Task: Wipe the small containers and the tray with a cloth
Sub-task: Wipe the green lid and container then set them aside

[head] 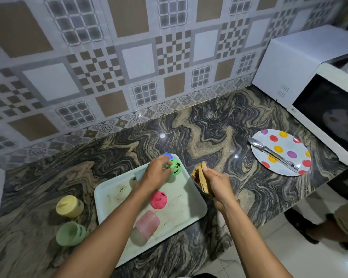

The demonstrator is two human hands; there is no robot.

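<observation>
A pale green tray [189, 209] with dark smears lies on the marble counter. My left hand [156, 173] grips a small green container [176, 167] smeared with dark spots at the tray's far corner. Behind that container a blue one [167, 155] peeks out. A pink container [158, 200] stands mid-tray, and a pale pink cup [146, 225] lies on its side near the front. Just right of the tray, my right hand [216, 184] holds a folded brownish cloth [199, 176].
A yellow container [68, 206] and a light green one [70, 233] stand on the counter left of the tray. A polka-dot plate [289, 143] with metal tongs [273, 154] lies at right, in front of a white microwave [309, 93]. The counter edge runs along the lower right.
</observation>
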